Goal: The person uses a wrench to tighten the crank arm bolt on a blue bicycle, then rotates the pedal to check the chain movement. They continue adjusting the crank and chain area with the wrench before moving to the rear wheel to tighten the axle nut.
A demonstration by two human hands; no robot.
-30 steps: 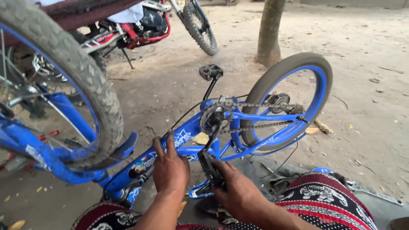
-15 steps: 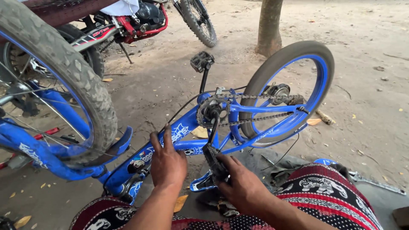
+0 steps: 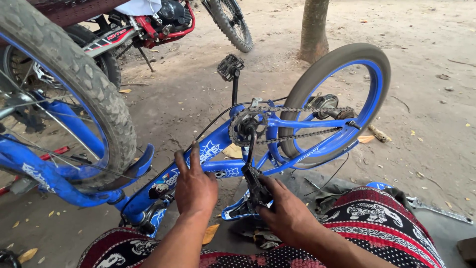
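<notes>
Gripping lower pedal [image 3: 255,181] with right hand [image 3: 287,216], fingers clamped — crank running up to chainring [image 3: 246,126]; left hand [image 3: 194,186] flat, fingers spread, on blue frame [image 3: 218,149] just left of pedal.

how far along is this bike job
Done: the blue bike frame lies upside down, and the chain sits on the chainring and rear sprocket. In hand: the left hand steadies the frame while the right hand grips the lower pedal. What's left can't be told; tools lie on the ground nearby.
</notes>
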